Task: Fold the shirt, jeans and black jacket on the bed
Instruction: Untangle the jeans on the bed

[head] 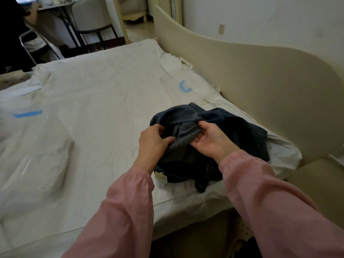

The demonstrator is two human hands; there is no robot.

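Observation:
Dark blue jeans (232, 127) lie crumpled in a heap on the white bed (104, 101), near its right front corner by the headboard. My left hand (151, 144) grips a fold of the denim at the heap's left side. Just to the right, my right hand (210, 138) pinches the same raised fold between thumb and fingers. A pale label (161, 178) shows at the waistband near my left wrist. Both arms wear pink sleeves. No shirt or black jacket is visible.
A cream curved headboard (260, 86) runs along the bed's right side. Blue tape marks sit on the sheet at left (28, 114) and at back right (184, 87). A chair (91, 19) and a desk stand beyond the far end of the bed.

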